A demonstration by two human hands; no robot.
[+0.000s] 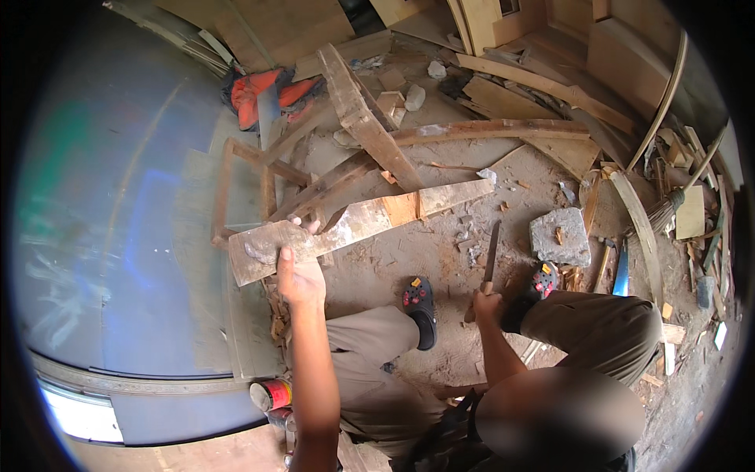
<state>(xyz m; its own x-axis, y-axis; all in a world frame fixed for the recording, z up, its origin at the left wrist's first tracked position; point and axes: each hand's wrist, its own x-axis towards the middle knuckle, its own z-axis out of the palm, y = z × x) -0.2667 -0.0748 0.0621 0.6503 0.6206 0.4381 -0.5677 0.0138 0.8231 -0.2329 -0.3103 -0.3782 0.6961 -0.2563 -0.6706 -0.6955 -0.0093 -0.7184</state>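
My left hand (300, 275) grips the near left end of a rough wooden board (358, 222), thumb on top and fingers curled over its far edge. The board slants up to the right, with a fresh pale patch partway along it. A wooden frame of old timbers (358, 126) stands just beyond, partly hidden behind the board. Low between my feet, my right hand (486, 305) is closed around the wooden handle of a long knife (493, 252). Its dark blade points up and away, apart from the board.
A grey stone block (560, 236) lies on the dusty ground near my right foot. Scrap boards and a twig broom (664, 211) clutter the right side. At left is a large grey-blue panel (118, 236); a red-labelled can (271, 395) sits by my left arm. Orange-and-dark cloth (255, 93) lies farther back.
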